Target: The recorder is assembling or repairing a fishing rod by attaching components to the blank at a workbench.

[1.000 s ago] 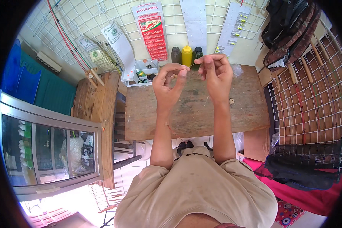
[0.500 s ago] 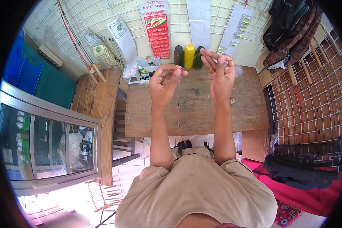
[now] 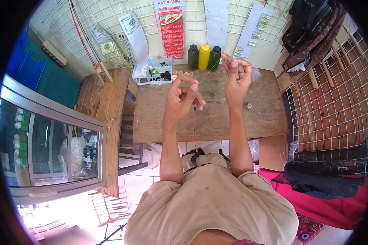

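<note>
- The left hand (image 3: 183, 98) is pinching a thin line (image 3: 210, 73) between thumb and fingertips; the right hand (image 3: 235, 75) is pinching the line's far end, fingers bunched tight above the table (image 3: 216, 118).
- The line is stretching between the two hands, running from lower left up to upper right, its long axis slanting across the table's back half (it is so fine that parts of it are hard to follow).
- A red strand (image 3: 194, 126) is hanging straight down from the left hand toward the person's lap, long axis vertical.
- The hands are working apart, the right one higher and farther from the body.
- Three bottles (image 3: 204, 57) are standing in a row at the table's back edge, just beyond the right hand: dark, yellow, dark.
- A white tray (image 3: 156, 70) of small items is sitting at the back left corner, with a row of small spools (image 3: 182, 74) beside it.
- One small ring-shaped piece (image 3: 249, 106) is lying on the wood, right of the right forearm.
- Nothing is standing between the hands.
- On the wire grid wall (image 3: 110, 16) a red banner (image 3: 170, 24) is hanging above the bottles, a white bag (image 3: 135, 36) with a green round mark to its left, and a pale strip (image 3: 251, 30) with small packets to its right.
- A glass cabinet (image 3: 49, 151) is standing far left.
</note>
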Tool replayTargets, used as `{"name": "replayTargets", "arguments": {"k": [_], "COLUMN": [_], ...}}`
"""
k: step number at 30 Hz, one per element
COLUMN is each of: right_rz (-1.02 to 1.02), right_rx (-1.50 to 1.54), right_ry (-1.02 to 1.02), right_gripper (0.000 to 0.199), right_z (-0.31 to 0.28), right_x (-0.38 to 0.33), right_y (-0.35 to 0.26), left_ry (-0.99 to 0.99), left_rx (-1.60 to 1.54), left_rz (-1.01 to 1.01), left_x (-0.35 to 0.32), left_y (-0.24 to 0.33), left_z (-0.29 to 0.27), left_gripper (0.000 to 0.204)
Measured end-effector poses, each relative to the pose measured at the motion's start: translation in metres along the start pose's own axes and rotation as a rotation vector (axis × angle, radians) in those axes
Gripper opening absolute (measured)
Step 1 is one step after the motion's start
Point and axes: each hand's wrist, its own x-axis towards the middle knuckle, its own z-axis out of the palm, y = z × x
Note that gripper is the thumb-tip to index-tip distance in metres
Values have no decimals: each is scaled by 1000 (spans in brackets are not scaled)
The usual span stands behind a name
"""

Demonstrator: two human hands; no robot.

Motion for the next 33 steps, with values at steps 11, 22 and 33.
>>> {"name": "replayTargets", "arguments": {"k": [11, 22, 33], "right_rz": [86, -39, -1], "right_rx": [12, -322, -393], "right_ry": [-128, -281, -426], "right_gripper": [14, 21, 7], "right_z": [2, -11, -40], "right_x": [-23, -38, -25], "right_y": [-13, -18, -32], "left_ry": [257, 241, 98], "left_rx": [-6, -112, 3], "left_rz": [272, 284, 242], "left_x": [24, 31, 44], "left_y": [-41, -65, -61], "left_z": [15, 27, 25], "left_gripper": [12, 14, 13]}}
